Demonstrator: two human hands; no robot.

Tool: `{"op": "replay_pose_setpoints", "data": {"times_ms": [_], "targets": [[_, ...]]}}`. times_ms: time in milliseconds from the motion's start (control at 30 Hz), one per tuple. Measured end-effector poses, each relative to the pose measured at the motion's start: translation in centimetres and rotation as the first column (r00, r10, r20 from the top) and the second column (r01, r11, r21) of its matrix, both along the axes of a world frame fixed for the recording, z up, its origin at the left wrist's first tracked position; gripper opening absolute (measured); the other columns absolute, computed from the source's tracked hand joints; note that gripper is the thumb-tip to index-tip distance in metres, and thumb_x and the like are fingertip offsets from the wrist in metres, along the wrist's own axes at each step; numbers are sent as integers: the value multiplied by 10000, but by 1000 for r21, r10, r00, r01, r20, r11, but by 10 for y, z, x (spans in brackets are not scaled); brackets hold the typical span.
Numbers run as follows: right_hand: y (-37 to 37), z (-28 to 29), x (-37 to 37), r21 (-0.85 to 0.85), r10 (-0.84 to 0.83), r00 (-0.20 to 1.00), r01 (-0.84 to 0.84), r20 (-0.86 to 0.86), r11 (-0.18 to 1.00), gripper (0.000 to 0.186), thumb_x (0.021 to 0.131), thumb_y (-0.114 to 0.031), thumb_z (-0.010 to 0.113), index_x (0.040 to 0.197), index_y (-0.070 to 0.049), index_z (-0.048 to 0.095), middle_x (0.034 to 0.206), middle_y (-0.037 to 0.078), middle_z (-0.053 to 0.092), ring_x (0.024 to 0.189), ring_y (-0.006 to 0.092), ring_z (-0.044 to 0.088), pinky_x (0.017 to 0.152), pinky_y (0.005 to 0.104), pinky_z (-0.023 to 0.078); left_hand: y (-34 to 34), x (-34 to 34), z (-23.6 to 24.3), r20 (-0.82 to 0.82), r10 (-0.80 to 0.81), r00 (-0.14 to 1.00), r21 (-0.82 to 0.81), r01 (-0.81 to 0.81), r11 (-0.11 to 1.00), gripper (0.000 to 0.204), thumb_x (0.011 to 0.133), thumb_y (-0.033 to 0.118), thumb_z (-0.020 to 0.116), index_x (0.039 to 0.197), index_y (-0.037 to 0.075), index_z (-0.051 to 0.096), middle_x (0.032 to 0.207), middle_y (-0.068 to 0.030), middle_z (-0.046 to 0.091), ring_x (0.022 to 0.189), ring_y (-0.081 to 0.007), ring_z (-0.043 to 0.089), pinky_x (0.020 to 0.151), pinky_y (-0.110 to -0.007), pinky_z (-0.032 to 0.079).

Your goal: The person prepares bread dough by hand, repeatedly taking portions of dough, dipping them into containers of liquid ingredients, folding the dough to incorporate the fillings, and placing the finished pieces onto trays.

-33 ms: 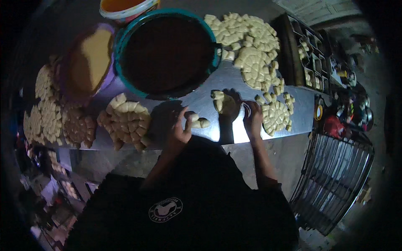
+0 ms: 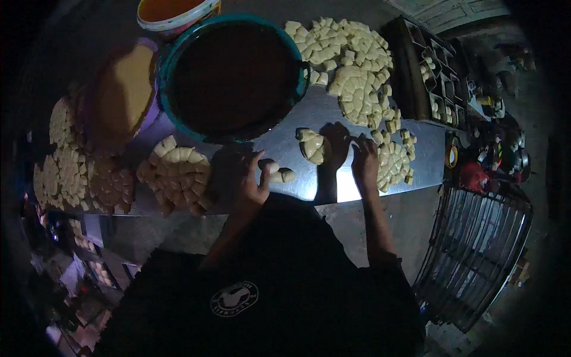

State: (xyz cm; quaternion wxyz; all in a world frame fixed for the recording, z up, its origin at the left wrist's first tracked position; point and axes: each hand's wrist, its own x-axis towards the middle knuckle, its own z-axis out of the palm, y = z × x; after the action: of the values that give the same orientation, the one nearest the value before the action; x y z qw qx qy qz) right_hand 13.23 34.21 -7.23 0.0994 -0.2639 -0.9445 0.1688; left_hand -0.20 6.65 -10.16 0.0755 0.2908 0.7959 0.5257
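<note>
My left hand (image 2: 254, 181) is low over the steel table's near edge, its thumb and forefinger apart and nothing between them. Just right of it lie a few small cut lumps of pale dough (image 2: 282, 175). My right hand (image 2: 365, 163) is further right, its fingers bent together; whatever they hold is hidden in the dim light. Between the hands, a little farther off, sits a small cluster of dough pieces (image 2: 312, 146). Beside my right hand spreads a round, flattened mass of cut dough (image 2: 392, 162), its segments still touching.
A teal-rimmed tub with dark contents (image 2: 238, 77) stands at the far middle. Left of it are a purple basin (image 2: 148, 113) and a white bucket (image 2: 178, 22). More cut dough (image 2: 175, 175) lies left. At right are a wooden compartment box (image 2: 425, 77) and a metal rack (image 2: 473, 256).
My right hand has shifted slightly right and away from me; the pale curved edge seen at its fingers before no longer shows. My left hand stays nearly in place.
</note>
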Motion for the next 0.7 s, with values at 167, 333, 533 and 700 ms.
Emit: {"op": "replay_pose_setpoints", "data": {"times_ms": [167, 333, 533, 700], "targets": [[67, -33, 41, -299, 7, 953, -102, -303, 949, 268, 826, -63, 549, 1079, -27, 632, 1071, 214, 581, 965, 369, 566, 812, 422, 476, 23, 8, 31, 75, -119, 990, -3, 120, 993, 236, 908, 62, 584, 1142, 45, 611, 1028, -143, 649, 958, -265, 635, 833, -342, 486], [16, 23, 15, -657, -237, 930, -5, -279, 754, 194, 842, 11, 633, 1036, 25, 638, 994, 127, 668, 888, 201, 654, 793, 325, 505, 72, 30, 80, 352, -155, 923, 114, 121, 986, 229, 895, 65, 615, 1120, 31, 598, 1027, -120, 623, 957, -209, 625, 802, -320, 502], [-23, 121, 13, -885, -282, 846, -388, -453, 257, 393, 850, -13, 681, 1232, 13, 592, 1071, 73, 585, 1024, 141, 555, 916, 293, 444, 133, 52, 135, 106, -4, 994, 276, -25, 961, 209, 875, 23, 633, 1081, 20, 596, 999, -97, 612, 873, -186, 613, 789, -294, 492], [-11, 130, 13, -788, -221, 774, -505, -594, 352, 329, 809, 47, 695, 1133, 26, 642, 1094, 83, 589, 1024, 151, 564, 903, 290, 454, 139, 75, 167, 112, 93, 989, 290, -122, 949, 105, 846, -31, 640, 946, 1, 644, 962, -98, 627, 896, -191, 617, 772, -277, 494]]}}
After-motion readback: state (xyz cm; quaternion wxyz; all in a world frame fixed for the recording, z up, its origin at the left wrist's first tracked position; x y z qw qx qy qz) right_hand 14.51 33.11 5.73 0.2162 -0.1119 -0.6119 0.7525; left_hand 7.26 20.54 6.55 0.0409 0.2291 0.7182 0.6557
